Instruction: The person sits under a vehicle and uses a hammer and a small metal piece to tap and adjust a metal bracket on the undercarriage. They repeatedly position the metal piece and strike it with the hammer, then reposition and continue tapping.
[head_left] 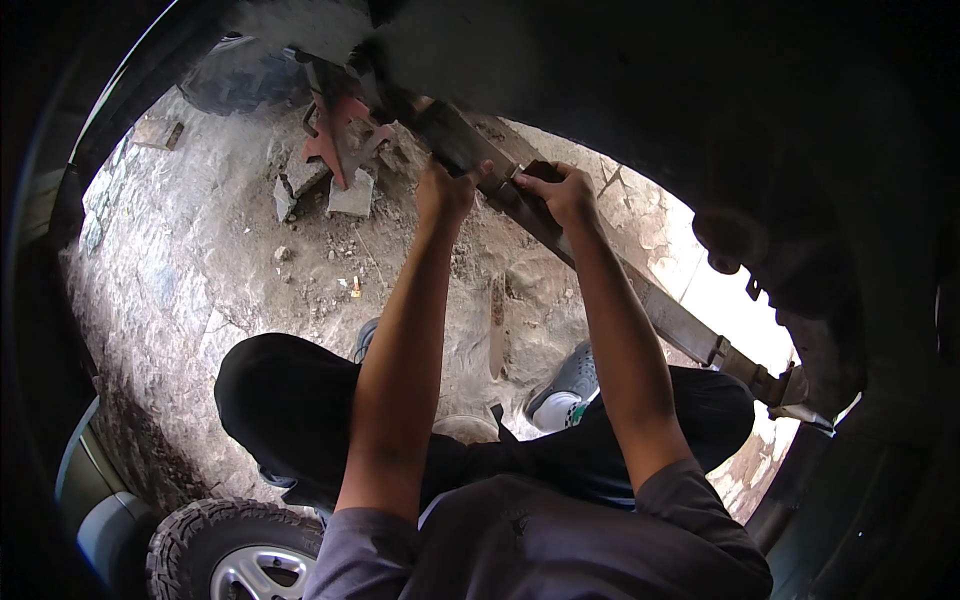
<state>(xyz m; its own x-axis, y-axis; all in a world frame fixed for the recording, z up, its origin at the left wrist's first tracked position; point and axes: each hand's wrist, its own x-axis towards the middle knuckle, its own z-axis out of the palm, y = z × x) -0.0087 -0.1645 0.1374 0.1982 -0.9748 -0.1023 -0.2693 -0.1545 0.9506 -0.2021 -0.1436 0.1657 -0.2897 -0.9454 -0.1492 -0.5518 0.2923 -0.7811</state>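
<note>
Gripping metal bar [682,322]: left hand [448,192], right hand [568,196] both closed on it; slipping thumb could scrape bracket [513,172] between hands.

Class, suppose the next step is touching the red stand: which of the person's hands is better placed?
Probably the left hand: the red stand is off to its left, nearer than to the right hand. Both hands are at the bar, though.

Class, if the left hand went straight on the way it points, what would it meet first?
Probably the long metal bar, which the left hand seems to be touching, though depth is hard to judge.
</note>
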